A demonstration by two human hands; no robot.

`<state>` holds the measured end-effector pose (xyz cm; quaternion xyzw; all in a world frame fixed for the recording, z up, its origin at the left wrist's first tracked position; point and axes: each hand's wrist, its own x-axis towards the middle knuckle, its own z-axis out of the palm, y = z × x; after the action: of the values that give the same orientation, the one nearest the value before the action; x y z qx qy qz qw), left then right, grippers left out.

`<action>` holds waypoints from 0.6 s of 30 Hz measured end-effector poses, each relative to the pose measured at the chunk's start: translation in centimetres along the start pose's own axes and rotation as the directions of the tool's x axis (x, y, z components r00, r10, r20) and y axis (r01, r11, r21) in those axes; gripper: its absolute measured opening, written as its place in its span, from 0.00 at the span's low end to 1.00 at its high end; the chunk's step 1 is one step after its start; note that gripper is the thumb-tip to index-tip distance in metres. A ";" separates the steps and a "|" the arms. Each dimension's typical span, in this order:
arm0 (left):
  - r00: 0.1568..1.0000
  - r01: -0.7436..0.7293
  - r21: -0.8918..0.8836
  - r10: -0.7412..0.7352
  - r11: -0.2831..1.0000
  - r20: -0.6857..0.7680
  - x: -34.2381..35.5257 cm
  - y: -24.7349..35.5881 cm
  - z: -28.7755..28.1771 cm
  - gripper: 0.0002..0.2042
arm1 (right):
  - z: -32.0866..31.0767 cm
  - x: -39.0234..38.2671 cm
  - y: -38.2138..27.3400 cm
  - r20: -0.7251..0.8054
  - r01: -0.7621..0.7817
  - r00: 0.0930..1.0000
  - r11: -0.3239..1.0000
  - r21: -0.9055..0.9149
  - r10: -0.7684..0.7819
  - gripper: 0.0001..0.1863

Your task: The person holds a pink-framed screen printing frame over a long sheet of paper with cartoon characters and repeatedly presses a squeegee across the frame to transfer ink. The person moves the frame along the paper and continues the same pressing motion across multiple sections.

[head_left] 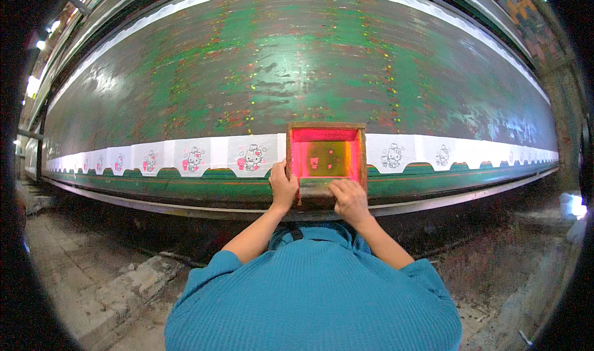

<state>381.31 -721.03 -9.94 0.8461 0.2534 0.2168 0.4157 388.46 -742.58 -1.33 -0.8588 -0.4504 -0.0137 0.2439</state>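
A wooden screen-printing frame point(362, 159) lies across the near strip of white fabric point(219, 147) on a long table. Pink ink coats the inner edges of its mesh, and small pink shapes show in the yellowish middle. My left hand point(283, 187) is closed around the frame's left side, near its front corner. At the front end of the frame, my right hand point(350, 200) has its fingers curled on a pale flat strip that looks like a squeegee point(315, 183); the fingers cover part of it.
The long table point(278, 72) has a dark green, paint-spattered top. Cartoon cat prints run along the near fabric: those left of the frame carry pink parts, those right only dark outlines. Another white strip point(408, 0) follows the far edge. A metal rail point(185, 211) borders the near side.
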 end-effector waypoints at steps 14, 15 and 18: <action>1.000 0.017 -0.038 -0.018 0.999 -0.018 -0.1 1.0 -0.6 0.21 | 1.2 -3.4 5.7 -0.069 -0.585 0.740 0.690 0.426 0.669 0.23; 0.999 0.013 -0.046 -0.015 0.999 -0.030 -0.1 1.4 -0.5 0.21 | 1.3 -3.6 6.1 -0.044 -0.601 0.734 0.678 0.423 0.678 0.23; 0.996 -0.051 -0.045 0.048 0.998 -0.072 -0.6 3.1 0.3 0.22 | 0.2 -4.6 7.5 -0.049 -0.602 0.719 0.656 0.455 0.694 0.22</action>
<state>381.78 -723.18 -7.66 0.8339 0.2418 0.2627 0.4208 391.59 -749.59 -5.71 -0.8849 -0.0750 0.0747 0.4537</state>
